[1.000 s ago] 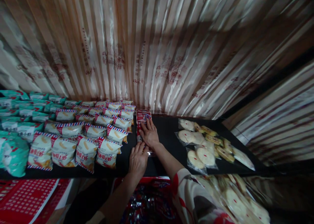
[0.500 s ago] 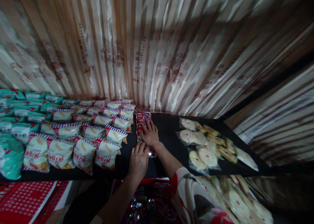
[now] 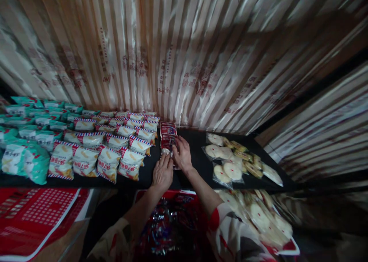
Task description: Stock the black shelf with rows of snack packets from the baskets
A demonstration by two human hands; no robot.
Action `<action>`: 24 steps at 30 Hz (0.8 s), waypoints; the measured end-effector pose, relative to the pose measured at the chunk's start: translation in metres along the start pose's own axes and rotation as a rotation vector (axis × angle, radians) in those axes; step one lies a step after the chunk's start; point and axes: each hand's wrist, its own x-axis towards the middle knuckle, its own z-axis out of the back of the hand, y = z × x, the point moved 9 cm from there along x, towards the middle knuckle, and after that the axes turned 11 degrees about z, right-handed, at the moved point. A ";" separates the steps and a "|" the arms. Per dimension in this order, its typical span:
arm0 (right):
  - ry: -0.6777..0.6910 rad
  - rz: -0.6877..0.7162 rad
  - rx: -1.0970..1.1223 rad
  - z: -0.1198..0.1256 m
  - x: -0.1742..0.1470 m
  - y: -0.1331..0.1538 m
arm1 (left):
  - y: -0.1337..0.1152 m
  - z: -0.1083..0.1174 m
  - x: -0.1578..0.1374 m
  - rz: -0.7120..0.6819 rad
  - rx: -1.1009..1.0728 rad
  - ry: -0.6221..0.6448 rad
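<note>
A short column of red snack packets (image 3: 169,140) lies on the black-covered table, the nearer one overlapping the one behind. My right hand (image 3: 183,154) is at the right side of the nearer packet, fingers bent over its edge and thumb towards its middle. Close by on the left, my left hand (image 3: 163,172) has its fingers pressed together at the packet's near end, covering part of it. Below the table edge, a red basket (image 3: 140,195) stands in front of me, with several shiny dark-red packets (image 3: 169,223) inside.
White snack bags (image 3: 85,160) stand in rows to the left, with green bags (image 3: 25,160) beyond them. Round pale cakes in clear wrap (image 3: 231,171) lie at the right. More wrapped cakes (image 3: 260,216) are below the table. Another red basket (image 3: 43,212) stands lower left. Striped curtains hang behind.
My right hand has shifted from lying flat across the red packets to the nearer packet's right edge. More of the packets' printed faces shows. The view has moved slightly.
</note>
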 end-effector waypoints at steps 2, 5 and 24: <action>-0.084 0.000 0.116 0.019 -0.026 0.010 | -0.006 0.015 -0.007 -0.031 -0.061 -0.003; -0.108 -0.027 0.220 0.041 -0.079 0.026 | -0.015 0.028 -0.036 -0.104 -0.174 0.058; 1.061 -0.296 -0.310 -0.016 -0.281 0.039 | -0.005 -0.032 -0.208 0.097 -0.208 0.719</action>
